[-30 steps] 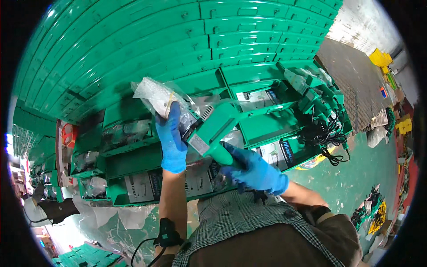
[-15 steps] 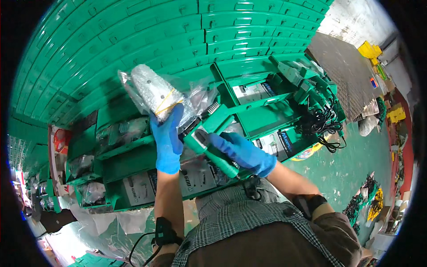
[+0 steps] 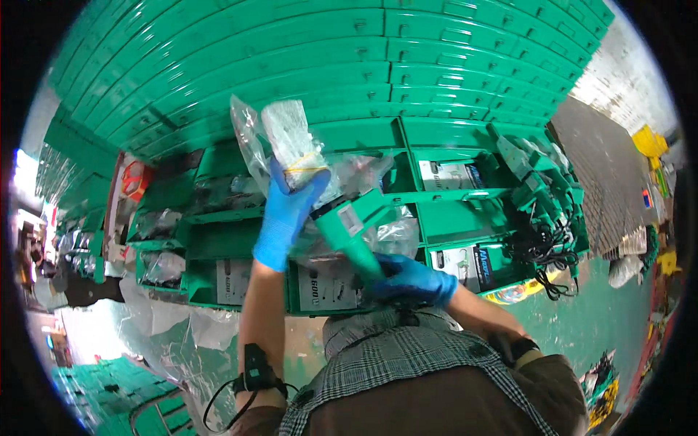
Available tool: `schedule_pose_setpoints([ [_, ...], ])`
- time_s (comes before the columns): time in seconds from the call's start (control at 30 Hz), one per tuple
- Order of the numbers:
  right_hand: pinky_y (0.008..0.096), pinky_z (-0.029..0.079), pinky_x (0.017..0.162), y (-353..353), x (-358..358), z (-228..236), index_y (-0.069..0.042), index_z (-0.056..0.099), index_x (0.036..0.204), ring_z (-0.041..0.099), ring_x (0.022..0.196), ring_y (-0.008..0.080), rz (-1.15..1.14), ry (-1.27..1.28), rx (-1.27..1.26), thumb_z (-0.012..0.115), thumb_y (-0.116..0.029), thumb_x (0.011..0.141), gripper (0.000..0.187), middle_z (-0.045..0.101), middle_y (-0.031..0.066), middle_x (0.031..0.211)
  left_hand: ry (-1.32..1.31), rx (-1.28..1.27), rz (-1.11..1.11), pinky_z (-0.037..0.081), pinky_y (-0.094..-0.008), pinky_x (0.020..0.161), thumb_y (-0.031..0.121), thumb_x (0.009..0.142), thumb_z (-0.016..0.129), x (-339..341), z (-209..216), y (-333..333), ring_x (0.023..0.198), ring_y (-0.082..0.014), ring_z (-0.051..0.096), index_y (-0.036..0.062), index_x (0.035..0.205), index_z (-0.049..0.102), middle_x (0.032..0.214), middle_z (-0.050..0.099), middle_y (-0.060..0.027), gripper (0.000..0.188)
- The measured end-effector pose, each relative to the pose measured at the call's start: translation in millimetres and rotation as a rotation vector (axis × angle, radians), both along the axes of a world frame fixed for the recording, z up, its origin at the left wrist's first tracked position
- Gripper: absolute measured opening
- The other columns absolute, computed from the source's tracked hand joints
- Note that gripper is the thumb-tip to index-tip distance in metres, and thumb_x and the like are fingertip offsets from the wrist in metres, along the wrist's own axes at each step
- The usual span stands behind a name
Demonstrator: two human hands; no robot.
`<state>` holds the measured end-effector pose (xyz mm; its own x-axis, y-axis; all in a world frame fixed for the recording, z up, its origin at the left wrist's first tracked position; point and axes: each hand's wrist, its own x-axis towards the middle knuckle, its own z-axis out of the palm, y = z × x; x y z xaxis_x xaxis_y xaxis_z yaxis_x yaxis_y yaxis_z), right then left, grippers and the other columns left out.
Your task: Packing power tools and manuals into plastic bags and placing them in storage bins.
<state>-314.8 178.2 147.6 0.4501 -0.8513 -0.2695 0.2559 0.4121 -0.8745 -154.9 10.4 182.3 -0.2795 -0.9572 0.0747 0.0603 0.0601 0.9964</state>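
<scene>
- Work item: the green power tool (image 3: 352, 238) is above the open green cases (image 3: 465, 222), tilted, its blocky head near the left hand (image 3: 286, 214).
- Change: the right hand (image 3: 418, 282) has moved from beside the tool's head down to the end of its handle; the pale label on the body is now exposed. This probably gives control of the tool's angle.
- Change: the bubble-wrapped bundle (image 3: 285, 131) now points more directly away from the wearer.
- Fingers, left: grasping the bundle's near end. Contact with the tool cannot be confirmed.
- Fingers, right: closed around the handle, partly hidden.
- Materials: smooth tool housing, apparently plastic; pebbled white wrap; thin yellow rubber band (image 3: 305, 158); crinkled transparent bag (image 3: 247, 134); blue gloves, apparently knitted.
- Surroundings: flat printed leaflets (image 3: 327, 291) in case compartments; glossy stacked green cases (image 3: 305, 51) behind; coiled black cords (image 3: 549, 254) at right.
</scene>
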Motion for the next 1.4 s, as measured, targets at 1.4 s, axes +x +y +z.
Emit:
schedule_pose_setpoints([
  [1.4,0.0262,0.047,0.07,27,-10,-7,-0.005,0.043,0.131,0.057,0.08,0.0124,-0.278,0.584,-0.591,0.066,-0.012,0.077,0.059,0.062,0.008,0.095,-0.817,-0.481,0.029,0.044,-0.0379,0.092,0.012,0.072,0.063,39,-46,91,0.124,-0.0395,0.037,0.0066,0.142,0.014,0.145,0.01,-0.0241,0.085],
])
